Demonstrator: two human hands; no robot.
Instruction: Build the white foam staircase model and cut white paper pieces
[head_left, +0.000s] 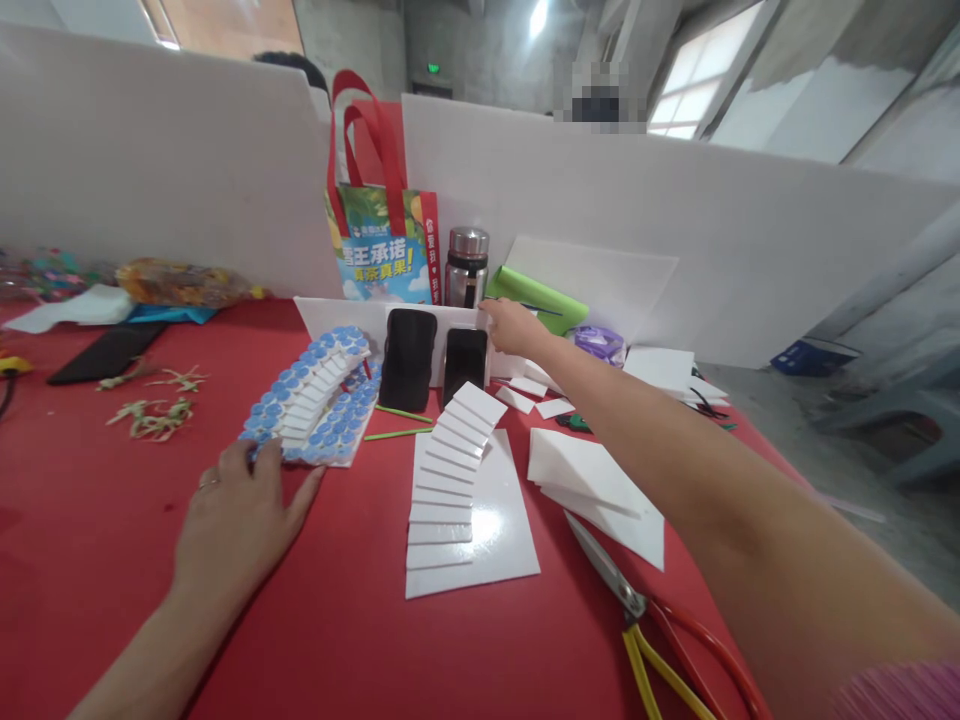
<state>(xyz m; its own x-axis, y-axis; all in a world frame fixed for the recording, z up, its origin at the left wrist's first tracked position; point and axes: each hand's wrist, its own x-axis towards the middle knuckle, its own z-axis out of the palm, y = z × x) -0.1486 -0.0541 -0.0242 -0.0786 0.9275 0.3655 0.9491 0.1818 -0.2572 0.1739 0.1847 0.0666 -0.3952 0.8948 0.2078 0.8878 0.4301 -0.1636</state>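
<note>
My left hand [244, 505] rests at the near edge of a curved model [330, 405] covered in blue round pieces, with a row of white steps. Its thumb is spread from the fingers, and the fingertips touch the model's edge. My right hand [514, 328] reaches across to the top edge of a low white board strip [337, 312], fingers bent together; whatever is between them is hidden. A dark thin stick shows just beyond it. Before me, a curved stair of white strips [442, 490] stands on a glossy white sheet [502, 540].
Two phones, one black [408, 358], lean against the strip. Large scissors [630, 600] lie at the right near white sheets [592, 485]. A printed bag [386, 250] and a steel flask [466, 265] stand behind. Tall white panels [600, 200] close off the back.
</note>
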